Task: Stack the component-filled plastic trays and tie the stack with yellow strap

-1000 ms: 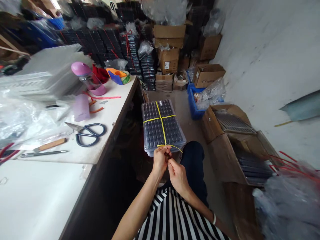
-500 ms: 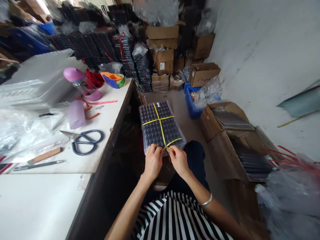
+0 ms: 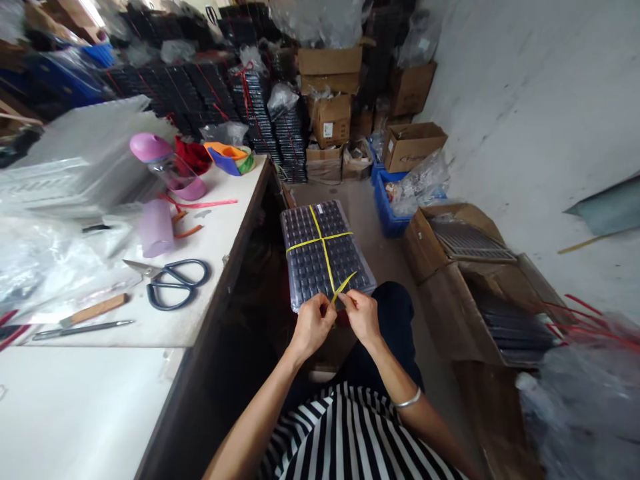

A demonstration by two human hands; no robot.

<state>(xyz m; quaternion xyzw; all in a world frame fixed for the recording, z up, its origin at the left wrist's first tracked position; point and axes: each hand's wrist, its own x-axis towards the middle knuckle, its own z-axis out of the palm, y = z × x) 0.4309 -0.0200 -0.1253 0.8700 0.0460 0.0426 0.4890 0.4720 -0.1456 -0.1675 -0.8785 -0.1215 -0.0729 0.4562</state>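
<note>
A stack of clear trays with dark cells [image 3: 306, 269] rests in front of me at knee height. Yellow strapping [image 3: 325, 252] crosses its top and runs down to its near edge. There my left hand [image 3: 314, 323] is closed, pinching the strapping. My right hand [image 3: 361, 317], with a bangle on its wrist, pinches the strapping just beside it, thumb and finger together. A loose yellow end sticks up between the two hands and leans to the right over the tray. The fingertips nearly touch, and the crossing of the strap between them is partly hidden.
On the white table [image 3: 220, 200] at left lie scissors [image 3: 173, 280], a wooden-handled knife [image 3: 95, 310], a pink bottle [image 3: 170, 167] and plastic sheets [image 3: 85, 153]. Open cartons [image 3: 430, 267] and a blue crate [image 3: 393, 217] stand at right. Stacked black trays [image 3: 255, 113] line the back.
The loose yellow end, earlier lying toward the right over the tray, now points up between my hands. My left hand has moved slightly down and right.
</note>
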